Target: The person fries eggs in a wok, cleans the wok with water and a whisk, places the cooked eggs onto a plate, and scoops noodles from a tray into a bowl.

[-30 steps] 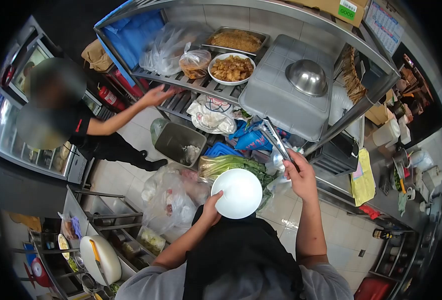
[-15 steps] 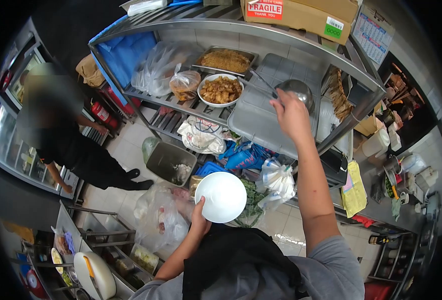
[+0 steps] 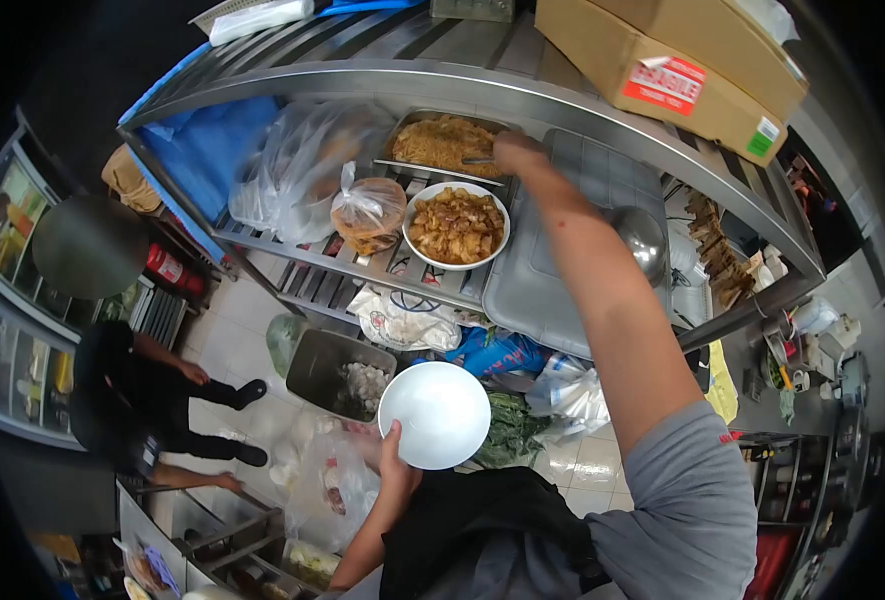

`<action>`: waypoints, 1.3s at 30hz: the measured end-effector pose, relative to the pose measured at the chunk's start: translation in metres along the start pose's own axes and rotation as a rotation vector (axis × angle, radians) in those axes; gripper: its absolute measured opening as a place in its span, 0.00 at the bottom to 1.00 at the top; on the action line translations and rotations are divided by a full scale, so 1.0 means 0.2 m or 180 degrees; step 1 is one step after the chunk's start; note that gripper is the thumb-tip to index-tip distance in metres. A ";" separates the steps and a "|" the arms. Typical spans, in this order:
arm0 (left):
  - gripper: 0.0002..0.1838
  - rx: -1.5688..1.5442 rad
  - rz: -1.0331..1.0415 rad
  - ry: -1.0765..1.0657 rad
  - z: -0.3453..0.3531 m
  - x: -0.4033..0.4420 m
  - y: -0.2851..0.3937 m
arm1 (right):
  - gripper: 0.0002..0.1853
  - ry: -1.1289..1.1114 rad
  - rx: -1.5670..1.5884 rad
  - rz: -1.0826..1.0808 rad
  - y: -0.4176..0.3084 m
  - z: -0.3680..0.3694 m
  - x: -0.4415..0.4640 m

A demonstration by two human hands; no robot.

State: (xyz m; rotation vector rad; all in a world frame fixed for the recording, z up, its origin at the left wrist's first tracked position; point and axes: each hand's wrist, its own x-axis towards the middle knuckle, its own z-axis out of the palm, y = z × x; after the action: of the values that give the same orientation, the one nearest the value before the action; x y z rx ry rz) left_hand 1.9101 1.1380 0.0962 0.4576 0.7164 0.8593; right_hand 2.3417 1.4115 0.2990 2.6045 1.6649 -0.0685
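Observation:
A white bowl (image 3: 434, 415) with nothing in it is held by its left edge in my left hand (image 3: 395, 468), the thumb over the rim. My right hand (image 3: 518, 154) reaches over the right end of a metal tray of thin noodles (image 3: 444, 143). It is closed around metal tongs (image 3: 478, 160), whose tips lie at the noodles; most of the tongs is hidden. Just below the tray, a white bowl of brown chunky food (image 3: 455, 226) sits on the slatted shelf. Left of that bowl is a tied clear bag of orange-brown food (image 3: 368, 214).
A grey lid (image 3: 537, 270) with an upturned metal bowl (image 3: 638, 243) lies on the shelf's right. Cardboard boxes (image 3: 662, 85) rest on the upper shelf (image 3: 382, 85). A grey bin (image 3: 334, 372) and plastic bags stand below. Another person (image 3: 127, 390) is at the left.
My right hand and the tongs have moved from beside the metal bowl, up and left, to the noodle tray. The view has shifted closer to the shelf. The other person now leans lower.

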 end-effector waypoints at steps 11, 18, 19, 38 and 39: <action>0.38 0.0128 0.0037 -0.0181 -0.05 0.38 0.44 | 0.13 -0.0065 0.0127 0.0316 -0.11 0.31 0.40; 0.38 0.0137 0.0041 -0.0279 0.01 0.54 0.49 | 0.13 0.0039 0.0525 0.0294 -0.02 0.40 0.51; 0.38 0.0071 0.0027 -0.0311 0.03 0.54 0.49 | 0.14 -0.0084 0.0721 0.0346 0.00 0.39 0.52; 0.35 -0.0120 0.0433 -0.0591 0.38 0.56 0.68 | 0.11 0.0764 0.5728 -0.0252 0.13 0.15 0.31; 0.35 -0.0122 0.0421 -0.0579 0.42 0.58 0.71 | 0.11 0.1018 0.5792 -0.0248 0.13 0.13 0.30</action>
State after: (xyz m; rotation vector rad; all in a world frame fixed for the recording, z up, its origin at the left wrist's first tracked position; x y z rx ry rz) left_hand 1.9495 1.3081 0.1970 0.5458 0.5057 0.9403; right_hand 2.3909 1.4532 0.2706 3.5134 2.3248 -2.2030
